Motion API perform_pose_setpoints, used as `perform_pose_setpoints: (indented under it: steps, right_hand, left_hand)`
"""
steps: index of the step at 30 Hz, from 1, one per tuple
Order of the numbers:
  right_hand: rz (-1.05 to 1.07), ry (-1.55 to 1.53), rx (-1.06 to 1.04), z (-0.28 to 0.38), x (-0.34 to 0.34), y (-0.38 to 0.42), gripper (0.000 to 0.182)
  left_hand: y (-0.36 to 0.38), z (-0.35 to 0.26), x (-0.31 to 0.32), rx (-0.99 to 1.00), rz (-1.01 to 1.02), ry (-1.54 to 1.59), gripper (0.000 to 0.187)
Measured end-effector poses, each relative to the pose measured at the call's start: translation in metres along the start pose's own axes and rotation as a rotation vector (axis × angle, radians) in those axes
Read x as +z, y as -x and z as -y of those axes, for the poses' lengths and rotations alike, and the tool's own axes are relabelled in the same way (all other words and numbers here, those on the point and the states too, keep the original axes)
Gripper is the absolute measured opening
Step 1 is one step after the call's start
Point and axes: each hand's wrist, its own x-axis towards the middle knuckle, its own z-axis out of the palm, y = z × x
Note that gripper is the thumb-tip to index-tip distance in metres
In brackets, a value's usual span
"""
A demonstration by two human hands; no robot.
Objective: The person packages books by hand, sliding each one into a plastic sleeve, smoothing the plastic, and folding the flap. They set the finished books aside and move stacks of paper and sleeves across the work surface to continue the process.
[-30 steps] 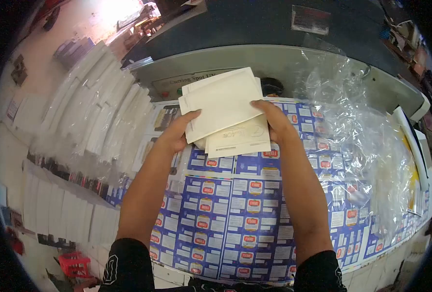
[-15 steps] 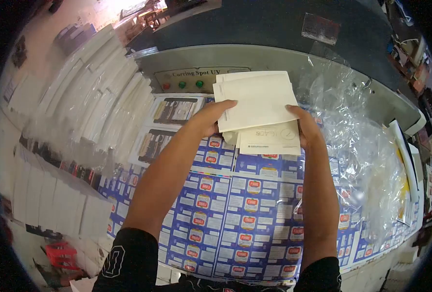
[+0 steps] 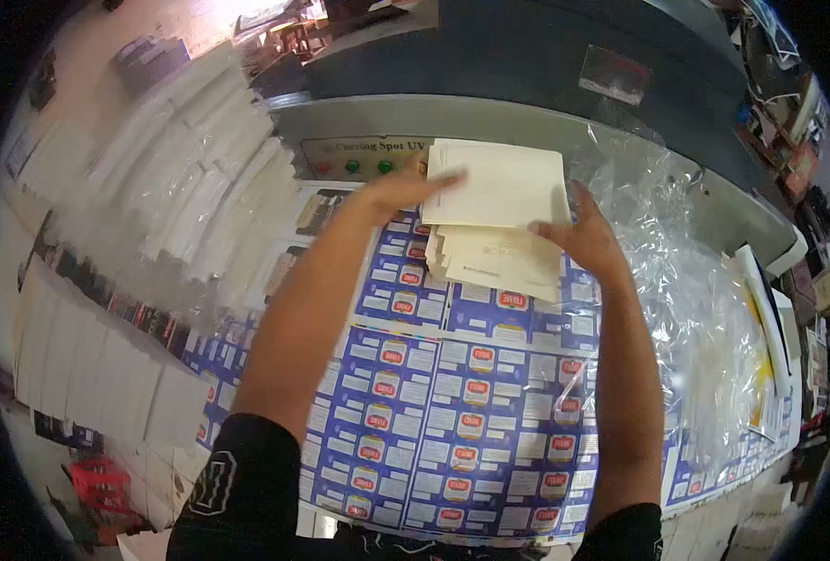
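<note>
A bundle of cream papers [image 3: 497,182] stands between my hands at the back of the table, over sheets printed in blue with red labels [image 3: 471,425]. Lower papers with faint writing [image 3: 504,257] stick out beneath it. My left hand [image 3: 413,187] is at the bundle's upper left edge, thumb stretched over its front and blurred. My right hand [image 3: 583,232] is at the right side with its fingers spread, the thumb by the lower right corner. Whether either hand still presses on the papers is hard to make out.
Tall stacks of white paper in plastic [image 3: 200,168] line the left. Clear plastic film [image 3: 677,309] lies at the right. Behind is a grey machine panel [image 3: 368,112] with green buttons. A red plastic stool [image 3: 102,481] stands at the lower left.
Both hands have loosened from the papers, with the right hand's fingers now spread. The bundle has shifted slightly right, and its lower papers are tilted differently.
</note>
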Motion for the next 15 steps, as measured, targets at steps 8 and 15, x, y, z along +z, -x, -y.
perform_pose_setpoints:
  steps: [8,15]
  right_hand:
    - [0.285,0.455,-0.138,0.017,0.0,-0.03,0.11]
    - [0.436,0.488,-0.082,0.019,-0.004,-0.042,0.115]
  left_hand:
    - [-0.03,0.007,-0.005,0.339,0.082,-0.815,0.134]
    - [-0.019,0.007,0.0,0.289,0.048,-0.901,0.129]
